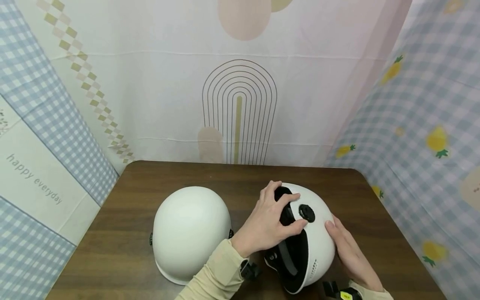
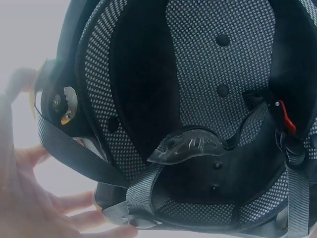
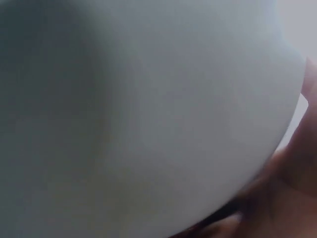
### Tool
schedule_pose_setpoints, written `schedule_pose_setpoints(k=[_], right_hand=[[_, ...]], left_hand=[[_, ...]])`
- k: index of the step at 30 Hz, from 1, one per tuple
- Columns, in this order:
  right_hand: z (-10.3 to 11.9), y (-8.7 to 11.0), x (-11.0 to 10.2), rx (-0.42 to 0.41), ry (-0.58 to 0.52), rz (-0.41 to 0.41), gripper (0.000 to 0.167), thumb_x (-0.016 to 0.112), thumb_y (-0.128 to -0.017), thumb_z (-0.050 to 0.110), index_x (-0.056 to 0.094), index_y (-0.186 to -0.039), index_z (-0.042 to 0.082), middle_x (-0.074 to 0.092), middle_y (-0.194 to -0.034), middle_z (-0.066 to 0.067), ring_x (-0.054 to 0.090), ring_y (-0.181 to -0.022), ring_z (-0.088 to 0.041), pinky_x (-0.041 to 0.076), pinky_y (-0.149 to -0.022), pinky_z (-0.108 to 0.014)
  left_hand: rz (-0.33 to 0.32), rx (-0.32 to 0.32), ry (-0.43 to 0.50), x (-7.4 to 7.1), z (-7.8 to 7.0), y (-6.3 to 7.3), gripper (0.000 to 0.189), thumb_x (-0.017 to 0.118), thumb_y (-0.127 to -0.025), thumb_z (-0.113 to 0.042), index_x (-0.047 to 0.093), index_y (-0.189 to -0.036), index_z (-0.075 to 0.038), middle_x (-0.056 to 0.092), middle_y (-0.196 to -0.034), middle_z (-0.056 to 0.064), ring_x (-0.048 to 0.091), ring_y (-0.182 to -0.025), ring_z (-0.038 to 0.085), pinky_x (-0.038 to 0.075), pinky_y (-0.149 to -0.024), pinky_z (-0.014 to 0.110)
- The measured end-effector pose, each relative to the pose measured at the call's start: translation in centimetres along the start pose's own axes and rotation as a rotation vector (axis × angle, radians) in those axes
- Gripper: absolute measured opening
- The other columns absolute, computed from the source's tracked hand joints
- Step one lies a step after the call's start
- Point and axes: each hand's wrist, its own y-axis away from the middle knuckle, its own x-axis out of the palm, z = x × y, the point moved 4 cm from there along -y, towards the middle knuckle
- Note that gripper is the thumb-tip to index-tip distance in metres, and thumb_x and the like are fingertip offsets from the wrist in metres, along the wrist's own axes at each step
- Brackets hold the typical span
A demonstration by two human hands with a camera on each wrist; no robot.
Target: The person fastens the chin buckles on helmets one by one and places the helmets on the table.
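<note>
A white helmet [image 1: 319, 246] lies tipped on its side at the right of the table, its dark opening turned left. My left hand [image 1: 268, 220] holds its side rim, with thumb and index finger spread around a black round knob [image 1: 306, 213]. From the right, my right hand [image 1: 348, 252] grips the shell, thumb on top and the other fingers mostly hidden. In the left wrist view, black mesh padding [image 2: 225, 64], grey straps [image 2: 81, 156] and a red buckle tab [image 2: 287, 117] show inside. Blurred white shell [image 3: 198, 114] fills most of the right wrist view.
A second white helmet [image 1: 191, 229], dome up, stands on the brown table [image 1: 123, 241] to the left, close to my left forearm. Behind the table hangs a pale printed cloth [image 1: 165, 100]. Blue checked cloth [image 1: 405, 166] hangs at the right side.
</note>
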Motion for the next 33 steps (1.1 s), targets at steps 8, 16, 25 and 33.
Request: schedule_pose_setpoints(k=[8, 16, 25, 33], right_hand=[[0.6, -0.1, 0.0, 0.0, 0.057, -0.006, 0.062, 0.034, -0.107, 0.037, 0.006, -0.158, 0.015, 0.009, -0.16, -0.01, 0.008, -0.144, -0.031, 0.033, -0.09, -0.009], [1.2, -0.1, -0.1, 0.019, 0.139, -0.038, 0.064, 0.037, -0.106, 0.037, 0.006, -0.157, 0.015, 0.01, -0.16, -0.012, 0.013, -0.142, -0.032, 0.036, -0.087, -0.011], [1.1, 0.0, -0.2, -0.032, 0.201, -0.047, 0.066, 0.04, -0.106, 0.033, 0.004, -0.157, 0.011, 0.008, -0.16, -0.015, 0.01, -0.143, -0.034, 0.028, -0.089, -0.003], [1.4, -0.1, -0.1, -0.077, 0.274, -0.075, 0.064, 0.042, -0.105, 0.031, 0.009, -0.157, 0.012, 0.013, -0.159, -0.017, 0.017, -0.142, -0.036, 0.029, -0.089, -0.003]], left_hand=[[-0.003, -0.032, 0.072, -0.3, 0.8, 0.0, 0.06, 0.055, -0.09, -0.061, 0.05, -0.139, -0.028, 0.019, -0.156, 0.013, 0.011, -0.146, 0.022, 0.04, -0.102, 0.05], [0.022, -0.081, 0.145, -0.4, 1.6, 0.2, 0.06, 0.051, -0.09, -0.065, 0.047, -0.141, -0.032, 0.016, -0.157, 0.009, 0.017, -0.144, 0.021, 0.042, -0.098, 0.053], [0.008, -0.08, 0.175, -0.5, 2.2, 0.6, 0.058, 0.05, -0.091, -0.063, 0.046, -0.14, -0.032, 0.016, -0.157, 0.008, 0.023, -0.142, 0.023, 0.041, -0.099, 0.053], [0.013, -0.071, 0.181, -0.8, 2.3, 0.9, 0.058, 0.049, -0.092, -0.061, 0.045, -0.141, -0.031, 0.016, -0.157, 0.009, 0.022, -0.143, 0.024, 0.037, -0.103, 0.054]])
